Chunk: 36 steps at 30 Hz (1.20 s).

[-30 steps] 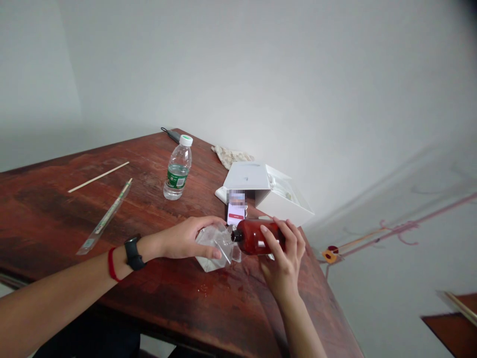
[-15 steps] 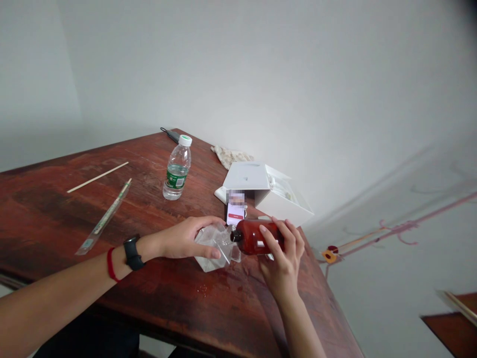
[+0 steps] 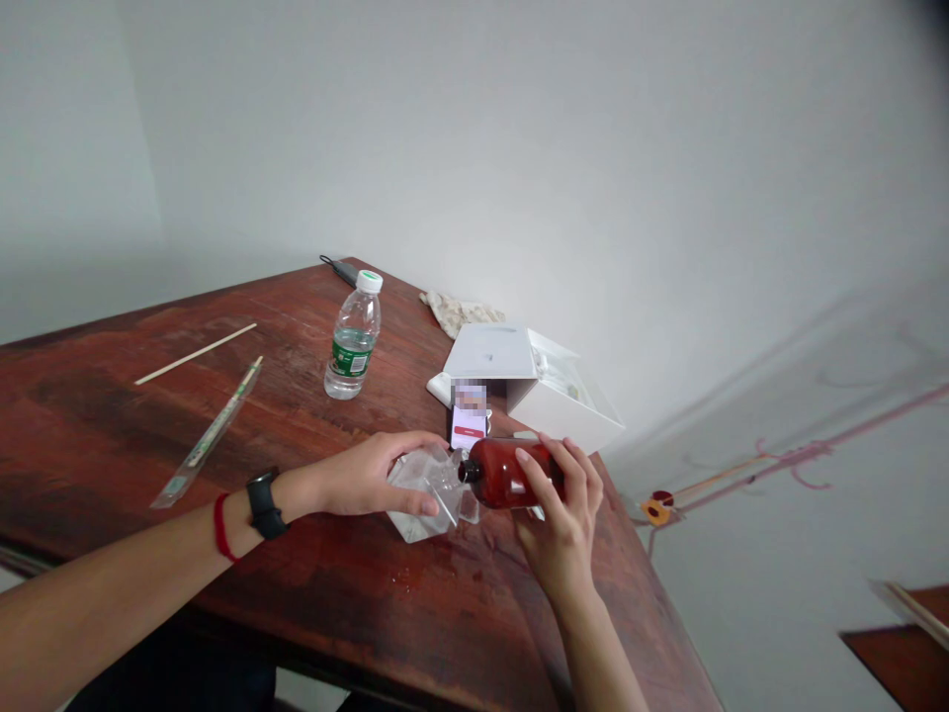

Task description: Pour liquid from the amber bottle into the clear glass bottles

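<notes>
My left hand point(image 3: 386, 475) is wrapped around a clear faceted bottle point(image 3: 424, 499), thumb on the near side and fingers on the far side. In my right hand point(image 3: 563, 504) lies a reddish-brown bottle point(image 3: 511, 473), held on its side with its black neck pointing left. That neck meets or nearly touches the clear bottle's mouth; I cannot tell whether liquid is flowing. A small clear piece point(image 3: 470, 507) sits on the table just below the neck. Water drops point(image 3: 402, 581) spot the wood nearby.
On the wooden table point(image 3: 297, 583) stands a water bottle point(image 3: 350, 346) with a white cap. Left of it lie a thin stick point(image 3: 197, 353) and wrapped chopsticks point(image 3: 212, 435). Beyond my hands are a lit phone point(image 3: 469, 425), a white box point(image 3: 489, 351) and a cloth point(image 3: 456, 311).
Both hands keep their grip and position, with the two bottles still mouth to mouth. The view has shifted only very slightly.
</notes>
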Available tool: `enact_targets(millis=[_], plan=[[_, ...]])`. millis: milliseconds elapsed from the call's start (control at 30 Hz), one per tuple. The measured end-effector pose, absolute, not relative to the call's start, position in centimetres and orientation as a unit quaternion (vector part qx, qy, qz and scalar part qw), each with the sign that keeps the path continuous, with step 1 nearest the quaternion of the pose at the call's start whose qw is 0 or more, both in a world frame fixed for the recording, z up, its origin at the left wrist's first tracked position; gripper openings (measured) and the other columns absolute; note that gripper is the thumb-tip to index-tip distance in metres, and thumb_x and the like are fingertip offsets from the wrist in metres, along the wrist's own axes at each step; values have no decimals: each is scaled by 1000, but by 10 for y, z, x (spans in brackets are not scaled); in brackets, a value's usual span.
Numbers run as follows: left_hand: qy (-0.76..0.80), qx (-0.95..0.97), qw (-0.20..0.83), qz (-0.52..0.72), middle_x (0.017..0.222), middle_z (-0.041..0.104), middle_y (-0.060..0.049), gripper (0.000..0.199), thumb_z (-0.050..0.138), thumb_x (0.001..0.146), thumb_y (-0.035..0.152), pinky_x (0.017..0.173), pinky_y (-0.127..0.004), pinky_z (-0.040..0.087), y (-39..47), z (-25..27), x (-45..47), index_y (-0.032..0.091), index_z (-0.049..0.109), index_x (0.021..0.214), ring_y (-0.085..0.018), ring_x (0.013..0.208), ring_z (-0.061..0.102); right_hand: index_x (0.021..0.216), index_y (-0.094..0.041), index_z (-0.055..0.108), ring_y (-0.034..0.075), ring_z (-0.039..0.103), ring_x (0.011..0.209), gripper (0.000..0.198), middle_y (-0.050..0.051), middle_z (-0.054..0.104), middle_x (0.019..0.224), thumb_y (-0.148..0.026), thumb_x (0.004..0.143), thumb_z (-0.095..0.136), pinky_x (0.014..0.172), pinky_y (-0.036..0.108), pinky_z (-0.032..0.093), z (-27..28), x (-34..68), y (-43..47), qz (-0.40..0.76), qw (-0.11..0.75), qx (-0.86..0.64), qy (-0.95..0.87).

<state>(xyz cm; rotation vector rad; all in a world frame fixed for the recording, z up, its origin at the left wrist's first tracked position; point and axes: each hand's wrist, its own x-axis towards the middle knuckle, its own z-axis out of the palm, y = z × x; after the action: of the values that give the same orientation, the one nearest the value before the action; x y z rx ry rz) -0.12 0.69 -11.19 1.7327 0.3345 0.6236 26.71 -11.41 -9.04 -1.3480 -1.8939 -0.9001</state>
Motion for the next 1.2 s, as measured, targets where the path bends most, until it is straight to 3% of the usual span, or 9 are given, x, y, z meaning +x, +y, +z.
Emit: enact_targets(millis=[367, 800, 1000, 1200], plan=[[141, 742, 590, 286, 110, 77, -5, 67, 90, 79, 46, 81, -30, 55, 7, -110, -2, 20, 66, 136, -25, 94, 70, 153, -41, 51, 43, 51, 141, 66, 13, 56, 148, -13, 96, 70, 114, 70, 43, -92, 268, -114, -329, 322, -517, -722], [129, 723, 612, 293, 120, 77, -8, 68, 90, 80, 45, 90, -36, 57, 5, -109, 0, 20, 64, 137, -29, 105, 73, 152, -36, 53, 44, 58, 133, 62, 16, 60, 144, -20, 95, 73, 112, 70, 43, -93, 271, -114, -318, 320, -520, -725], [123, 713, 618, 308, 122, 77, -10, 66, 88, 81, 44, 94, -39, 56, 5, -108, 0, 20, 63, 137, -31, 110, 73, 154, -32, 52, 40, 66, 124, 69, 16, 67, 135, -23, 91, 77, 108, 63, 48, -93, 270, -112, -305, 337, -519, -724], [114, 708, 610, 338, 118, 77, -8, 60, 88, 82, 42, 90, -36, 57, 7, -110, 1, 21, 65, 133, -28, 103, 74, 155, -27, 52, 38, 71, 114, 79, 15, 72, 128, -38, 84, 85, 104, 58, 53, -100, 273, -109, -309, 374, -543, -685]])
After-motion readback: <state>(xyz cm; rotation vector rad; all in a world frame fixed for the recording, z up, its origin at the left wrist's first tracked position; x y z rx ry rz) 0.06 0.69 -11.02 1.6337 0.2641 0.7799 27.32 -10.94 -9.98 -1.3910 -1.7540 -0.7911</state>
